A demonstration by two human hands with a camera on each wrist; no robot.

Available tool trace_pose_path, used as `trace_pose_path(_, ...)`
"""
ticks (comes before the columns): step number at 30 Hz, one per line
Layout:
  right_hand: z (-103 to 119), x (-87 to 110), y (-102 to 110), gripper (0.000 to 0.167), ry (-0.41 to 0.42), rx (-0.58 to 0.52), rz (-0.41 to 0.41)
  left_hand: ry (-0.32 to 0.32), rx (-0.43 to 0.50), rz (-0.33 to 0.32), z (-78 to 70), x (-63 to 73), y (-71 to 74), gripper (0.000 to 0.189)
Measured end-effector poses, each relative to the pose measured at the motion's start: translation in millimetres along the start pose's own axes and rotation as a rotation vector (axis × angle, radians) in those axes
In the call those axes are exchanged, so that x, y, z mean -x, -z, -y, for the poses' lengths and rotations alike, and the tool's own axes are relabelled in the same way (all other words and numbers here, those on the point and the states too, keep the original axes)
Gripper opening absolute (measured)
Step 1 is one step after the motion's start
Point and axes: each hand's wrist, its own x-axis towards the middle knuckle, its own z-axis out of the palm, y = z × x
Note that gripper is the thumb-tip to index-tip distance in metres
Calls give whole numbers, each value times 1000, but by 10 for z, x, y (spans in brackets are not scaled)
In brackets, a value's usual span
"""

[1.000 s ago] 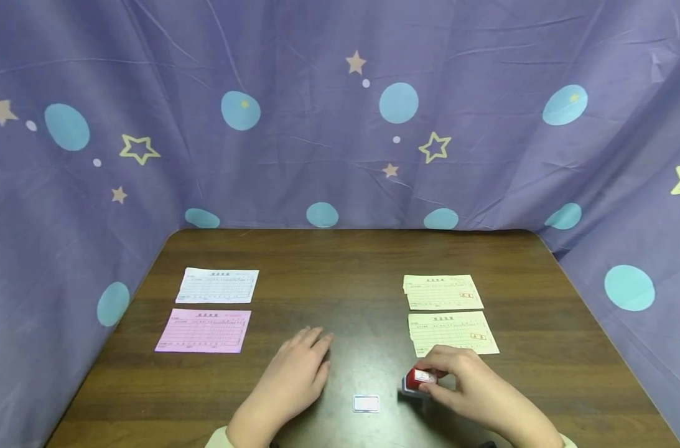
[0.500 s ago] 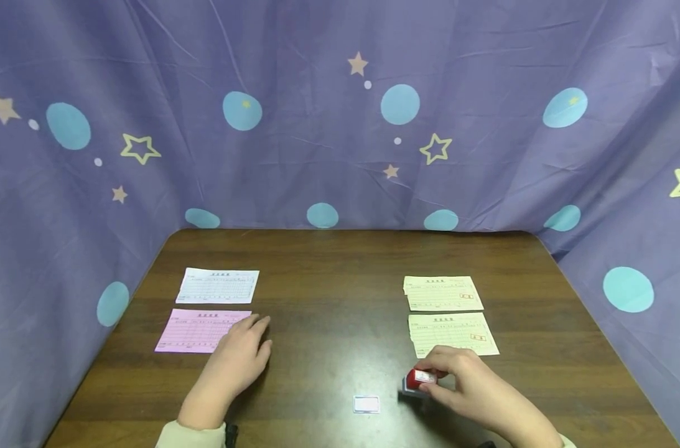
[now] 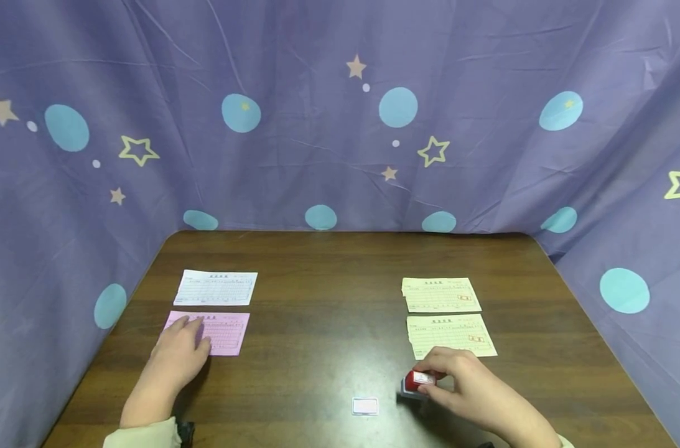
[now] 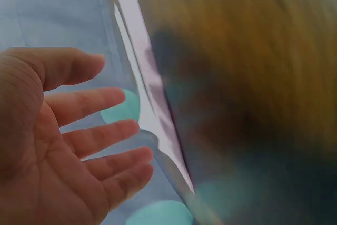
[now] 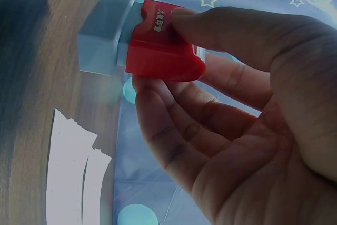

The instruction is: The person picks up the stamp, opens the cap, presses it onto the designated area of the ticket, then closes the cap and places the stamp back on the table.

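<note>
My right hand [image 3: 468, 381] pinches a red stamp [image 5: 163, 51] with a grey-blue base between thumb and fingers. The stamp sits near the table's front, just in front of the lower yellow slip stack [image 3: 446, 333]. Red boxed marks show on both that stack and the upper yellow stack [image 3: 440, 295]. Over the left part of the pink slip stack [image 3: 230, 330] lies my left hand [image 3: 177, 356], its fingers loosely extended and gripping nothing. Whether its fingertips touch the paper is unclear. In the left wrist view the pink slips [image 4: 139, 35] appear edge-on beyond the fingers.
A pale blue slip stack [image 3: 215, 289] lies behind the pink one. Between the hands, near the front, is a small white rectangular piece with a blue border [image 3: 364, 406]. A purple patterned curtain [image 3: 340, 124] surrounds the brown table [image 3: 328, 280].
My left hand has moved left from the middle of the table to the pink slips. The right hand with the stamp has stayed in place.
</note>
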Motion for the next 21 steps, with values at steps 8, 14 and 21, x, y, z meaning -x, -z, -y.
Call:
trace_pose_path(8,7,18,21,25,-12,26,1,65,-28,40,239,-14,-30,51)
trace_pose_path(14,7,23,20,25,-13,36,3,43,-40,66,262,-18,-48,51)
trace_pose_path(21,13,28,29,26,-17,17,5,54,-77,99,234,43,47,46)
